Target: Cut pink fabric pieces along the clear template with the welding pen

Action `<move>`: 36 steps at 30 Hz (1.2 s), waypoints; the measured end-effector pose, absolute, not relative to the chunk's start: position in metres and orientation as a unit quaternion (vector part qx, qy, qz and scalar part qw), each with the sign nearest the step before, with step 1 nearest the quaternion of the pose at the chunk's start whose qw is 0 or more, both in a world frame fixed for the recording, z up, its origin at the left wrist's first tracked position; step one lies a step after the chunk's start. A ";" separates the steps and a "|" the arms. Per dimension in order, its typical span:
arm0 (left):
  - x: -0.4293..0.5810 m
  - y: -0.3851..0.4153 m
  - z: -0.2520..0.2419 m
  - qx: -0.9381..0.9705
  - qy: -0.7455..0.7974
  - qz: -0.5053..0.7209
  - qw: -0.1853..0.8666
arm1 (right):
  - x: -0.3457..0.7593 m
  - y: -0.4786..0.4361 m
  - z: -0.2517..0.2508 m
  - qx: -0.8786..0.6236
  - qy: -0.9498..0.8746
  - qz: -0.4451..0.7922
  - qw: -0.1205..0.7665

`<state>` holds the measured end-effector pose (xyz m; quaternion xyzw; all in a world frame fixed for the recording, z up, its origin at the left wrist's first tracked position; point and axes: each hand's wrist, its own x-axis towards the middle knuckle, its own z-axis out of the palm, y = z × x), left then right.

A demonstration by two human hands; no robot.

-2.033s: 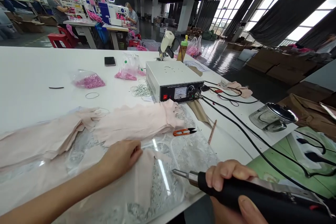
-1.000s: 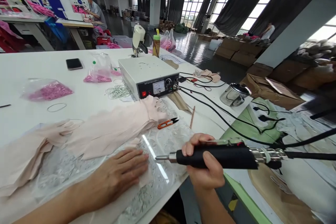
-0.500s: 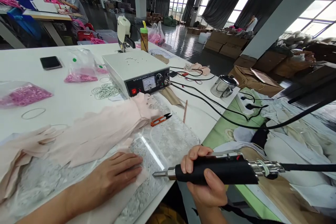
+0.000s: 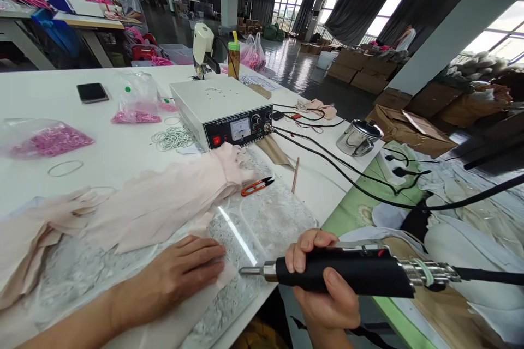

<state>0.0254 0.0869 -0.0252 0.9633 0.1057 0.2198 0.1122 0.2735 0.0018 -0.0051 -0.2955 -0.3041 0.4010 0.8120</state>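
Note:
My left hand [image 4: 188,270] lies flat, fingers together and stretched out, on a pale pink fabric piece [image 4: 180,311] near the table's front edge. My right hand [image 4: 341,305] is wrapped around the black handle of a handheld ultrasonic welder [image 4: 364,270]. Its metal tip points left, close to the fabric's edge beside my left fingertips; whether it touches I cannot tell. Beneath is a marble-patterned sheet [image 4: 282,215]. Beyond my left hand lie stacked pink fabric pieces with scalloped edges [image 4: 172,191]. Orange thread snips [image 4: 251,188] rest to the right of that stack.
A white power unit [image 4: 216,103] with a meter stands behind the fabric, its black cable [image 4: 352,177] looping right. Around it are rubber bands [image 4: 174,139], pink-filled bags [image 4: 53,139], a phone [image 4: 92,92] and a metal mug [image 4: 360,139]. A co-worker [image 4: 130,2] sits far left.
The view has turned slightly left, so the table and its things appear farther right. My hands keep nearly the same pose, the welder's tip still near the fabric edge.

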 end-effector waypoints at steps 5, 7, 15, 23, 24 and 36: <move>0.023 0.087 -0.027 0.966 0.097 0.210 0.113 | 0.270 0.003 -0.006 -0.294 -0.299 0.408 0.811; 0.023 0.088 -0.023 0.970 0.095 0.201 0.099 | 0.270 0.003 -0.006 -0.295 -0.301 0.412 0.808; 0.036 0.099 0.010 0.988 -0.035 0.145 0.040 | 0.272 0.004 -0.006 -0.307 -0.306 0.408 0.803; 0.034 0.098 0.011 0.985 -0.002 0.144 0.097 | 0.274 0.003 -0.006 -0.313 -0.318 0.393 0.804; 0.033 0.097 0.011 0.985 0.001 0.141 0.098 | 0.274 0.003 -0.006 -0.315 -0.318 0.390 0.805; 0.037 0.090 0.008 0.992 -0.003 0.118 0.044 | 0.275 0.003 -0.004 -0.324 -0.329 0.388 0.798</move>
